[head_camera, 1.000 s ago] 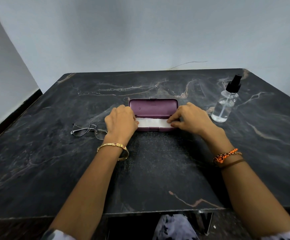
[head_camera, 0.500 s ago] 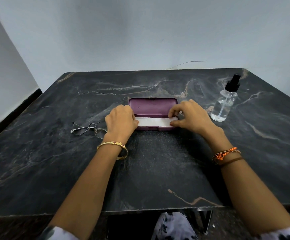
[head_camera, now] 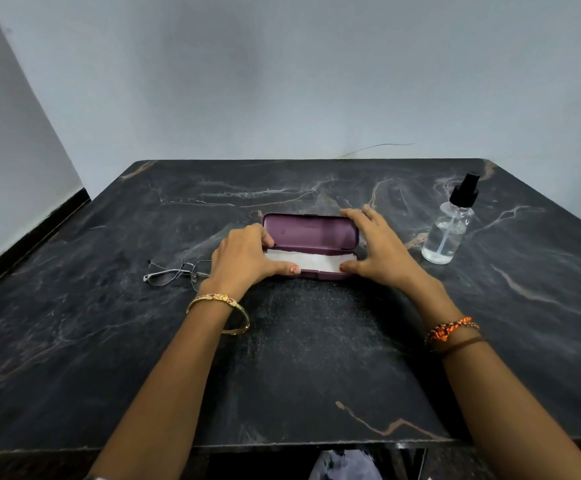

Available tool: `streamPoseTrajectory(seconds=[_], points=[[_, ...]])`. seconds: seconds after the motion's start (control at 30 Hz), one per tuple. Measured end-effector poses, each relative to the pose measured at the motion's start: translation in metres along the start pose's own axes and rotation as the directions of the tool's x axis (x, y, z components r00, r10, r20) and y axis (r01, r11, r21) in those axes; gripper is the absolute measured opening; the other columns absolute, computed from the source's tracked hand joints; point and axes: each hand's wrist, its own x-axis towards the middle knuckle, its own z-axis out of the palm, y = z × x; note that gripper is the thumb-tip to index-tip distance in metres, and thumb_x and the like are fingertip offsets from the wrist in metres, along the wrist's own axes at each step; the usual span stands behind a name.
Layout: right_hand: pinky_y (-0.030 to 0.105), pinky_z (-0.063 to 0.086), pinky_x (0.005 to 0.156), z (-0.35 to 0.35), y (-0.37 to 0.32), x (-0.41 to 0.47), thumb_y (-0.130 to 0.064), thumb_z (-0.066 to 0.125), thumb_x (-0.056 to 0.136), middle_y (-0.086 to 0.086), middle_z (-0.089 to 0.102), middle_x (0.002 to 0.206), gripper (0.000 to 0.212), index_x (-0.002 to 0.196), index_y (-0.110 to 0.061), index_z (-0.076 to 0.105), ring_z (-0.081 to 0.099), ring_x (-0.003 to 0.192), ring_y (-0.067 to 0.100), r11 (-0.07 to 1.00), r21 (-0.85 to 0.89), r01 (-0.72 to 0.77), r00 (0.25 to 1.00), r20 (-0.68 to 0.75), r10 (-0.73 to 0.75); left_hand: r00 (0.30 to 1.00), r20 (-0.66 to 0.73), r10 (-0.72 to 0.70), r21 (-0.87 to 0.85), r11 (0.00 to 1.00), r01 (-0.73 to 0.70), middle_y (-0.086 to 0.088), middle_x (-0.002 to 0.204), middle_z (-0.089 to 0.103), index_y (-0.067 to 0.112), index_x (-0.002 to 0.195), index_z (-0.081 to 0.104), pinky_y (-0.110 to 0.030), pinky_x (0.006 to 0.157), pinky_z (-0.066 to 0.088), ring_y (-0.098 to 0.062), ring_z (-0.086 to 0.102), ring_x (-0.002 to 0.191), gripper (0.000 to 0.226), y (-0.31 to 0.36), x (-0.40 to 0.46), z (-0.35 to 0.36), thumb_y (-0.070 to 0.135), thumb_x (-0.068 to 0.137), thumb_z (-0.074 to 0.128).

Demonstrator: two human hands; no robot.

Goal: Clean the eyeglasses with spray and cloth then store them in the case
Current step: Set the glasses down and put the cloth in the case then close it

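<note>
A purple eyeglass case (head_camera: 311, 232) lies open at the table's middle, its lid standing up at the back. A white cloth (head_camera: 311, 261) fills its lower half. My left hand (head_camera: 244, 258) grips the case's left end, thumb on the front rim and fingers at the lid. My right hand (head_camera: 382, 251) holds the right end, with its thumb on the front rim and its fingers stretched up to the lid's top corner. The thin metal eyeglasses (head_camera: 174, 271) lie on the table just left of my left hand, partly hidden behind it.
A clear spray bottle (head_camera: 450, 233) with a black pump top stands to the right of the case, a short way from my right hand. The dark marble table (head_camera: 316, 341) meets a pale wall at the back and left.
My right hand's fingers left the cloth and spread up along the lid's right end. My left thumb has come forward onto the front rim. Eyeglasses and bottle have not moved.
</note>
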Motion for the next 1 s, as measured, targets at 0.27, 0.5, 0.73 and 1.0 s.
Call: streamPoseTrajectory(seconds=[0.27,0.5,0.73,1.0], points=[[0.026,0.031,0.1,0.001,0.004,0.0,-0.006,0.076,0.067,0.01,0.036,0.138,0.09,0.141,-0.02,0.026,0.039,0.124,0.023,0.989,0.067,0.134,0.989,-0.066,-0.13,1.0,0.0,-0.001,-0.048,0.999,0.001,-0.003,0.103,0.059,0.018,0.105,0.037,-0.038,0.076,0.044,-0.025,0.056,0.096,0.081,-0.002,-0.001,0.0,0.04,0.045,0.087],[0.029,0.03,0.107,0.001,0.004,0.0,-0.029,0.084,0.059,0.009,0.029,0.144,0.108,0.143,-0.016,0.019,0.033,0.129,0.018,0.945,0.291,0.148,0.987,-0.105,-0.122,0.999,-0.043,-0.02,-0.079,0.997,0.017,-0.009,0.113,0.061,0.017,0.138,0.007,-0.045,0.089,0.043,-0.031,0.054,0.108,0.126,-0.004,0.004,0.004,0.037,0.043,0.088],[0.02,0.021,0.104,0.003,0.007,0.002,-0.029,0.088,0.051,0.008,0.019,0.14,0.127,0.146,-0.014,0.005,0.023,0.131,0.019,0.982,0.15,0.117,0.993,-0.014,-0.116,1.0,0.014,0.0,-0.153,0.988,0.002,-0.01,0.118,0.057,0.015,0.141,0.002,-0.038,0.09,0.04,-0.028,0.051,0.11,0.128,-0.01,0.009,0.006,0.036,0.047,0.087],[0.03,0.04,0.098,-0.001,0.002,-0.003,-0.023,0.088,0.053,0.002,0.032,0.11,0.085,0.126,-0.013,0.046,0.039,0.103,0.013,0.969,0.129,0.213,0.975,-0.084,-0.203,0.998,-0.003,0.062,-0.117,0.991,-0.061,-0.002,0.104,0.047,0.021,0.127,0.036,-0.038,0.084,0.043,-0.019,0.046,0.098,0.091,-0.016,0.009,0.002,0.042,0.052,0.083]])
